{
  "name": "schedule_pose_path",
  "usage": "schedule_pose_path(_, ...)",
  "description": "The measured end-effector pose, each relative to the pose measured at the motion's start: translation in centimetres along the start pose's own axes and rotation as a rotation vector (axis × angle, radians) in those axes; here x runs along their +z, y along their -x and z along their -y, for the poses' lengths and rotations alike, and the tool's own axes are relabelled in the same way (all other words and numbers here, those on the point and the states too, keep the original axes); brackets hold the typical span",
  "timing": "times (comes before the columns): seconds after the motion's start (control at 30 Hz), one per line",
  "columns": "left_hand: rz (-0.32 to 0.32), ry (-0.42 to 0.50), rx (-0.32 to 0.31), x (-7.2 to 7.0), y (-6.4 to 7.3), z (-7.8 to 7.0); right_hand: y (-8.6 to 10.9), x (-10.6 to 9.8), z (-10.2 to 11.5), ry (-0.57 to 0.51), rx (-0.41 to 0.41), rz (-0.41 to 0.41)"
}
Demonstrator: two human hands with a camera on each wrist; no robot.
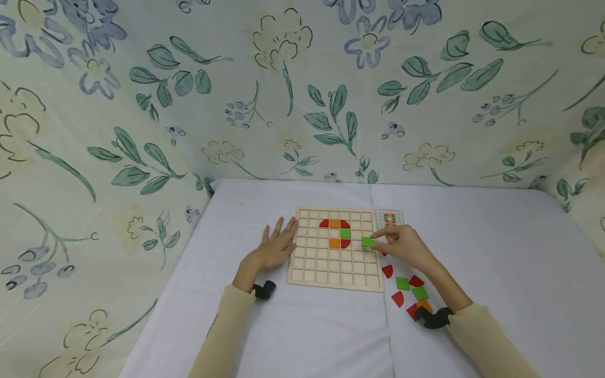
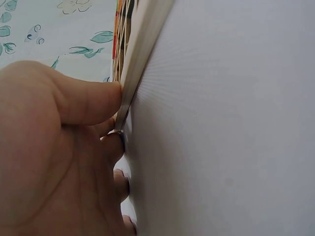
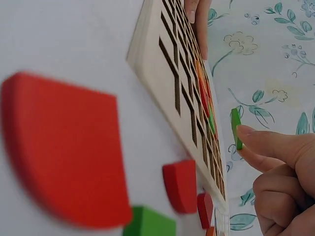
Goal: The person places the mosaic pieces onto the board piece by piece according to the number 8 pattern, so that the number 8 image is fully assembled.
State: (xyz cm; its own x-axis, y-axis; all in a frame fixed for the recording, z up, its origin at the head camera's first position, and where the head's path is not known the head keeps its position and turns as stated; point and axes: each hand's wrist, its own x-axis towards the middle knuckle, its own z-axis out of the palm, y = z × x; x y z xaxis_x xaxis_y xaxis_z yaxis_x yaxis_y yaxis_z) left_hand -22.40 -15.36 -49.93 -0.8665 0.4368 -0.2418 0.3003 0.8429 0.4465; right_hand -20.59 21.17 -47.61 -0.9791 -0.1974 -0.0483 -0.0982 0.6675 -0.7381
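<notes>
A wooden grid board (image 1: 312,262) lies on the table, with red, orange and green pieces set in several of its upper cells. My right hand (image 1: 405,247) pinches a green square tile (image 1: 367,242) between thumb and index finger, over the board's right side. In the right wrist view that green tile (image 3: 236,129) is seen edge-on, held clear of the board. My left hand (image 1: 275,248) lies at the board's left edge with its fingers extended. The left wrist view shows the thumb (image 2: 93,101) touching the board's side (image 2: 142,44).
Loose red quarter-circles (image 1: 398,299), green squares (image 1: 403,283) and an orange piece lie right of the board, partly under the right wrist's black camera (image 1: 434,318). A small pattern card (image 1: 389,217) lies beside the board's upper right corner. Floral cloth (image 1: 293,136) hangs behind the table.
</notes>
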Motion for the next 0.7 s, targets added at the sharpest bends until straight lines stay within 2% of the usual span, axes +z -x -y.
schedule_pose_path(0.27, -0.003, 0.001, 0.023, -0.1, 0.1, 0.2, -3.4, 2.9, 2.4, -0.021, -0.048, 0.006)
schedule_pose_path(0.43, -0.002, 0.017, 0.029, -0.1, 0.1, 0.2, -4.5, 4.6, 3.4, -0.052, -0.039, 0.029)
schedule_pose_path(0.57, 0.002, 0.022, 0.029, -0.1, 0.1, 0.2, -5.2, 5.8, 4.1, -0.074, -0.066, 0.051)
schedule_pose_path(0.7, 0.002, 0.019, 0.026, -0.2, 0.2, 0.1, -5.8, 6.8, 4.4, -0.083, -0.086, 0.04)
